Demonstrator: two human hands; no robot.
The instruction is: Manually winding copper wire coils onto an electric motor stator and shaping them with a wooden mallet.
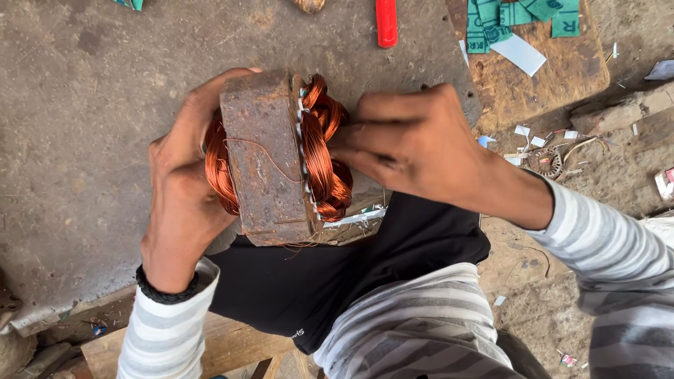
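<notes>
Left hand [184, 189] grip clasping rusty stator [265, 158], right hand [414, 144] pinching copper windings [324, 151] (green paper strips [519, 15] above)

The scene is being viewed through a single camera, worn on the person's head and being pointed steeply downward. The work is being looked at from close above, so that the left hand [184, 193] and the right hand [414, 144] are being framed near the middle of the picture. The grey work surface [84, 126] is being taken in across the upper left, and the person's own striped sleeves and lap are being caught along the lower edge. The dirt ground [618, 151] is being shown at the right. No second view is being provided.
</notes>
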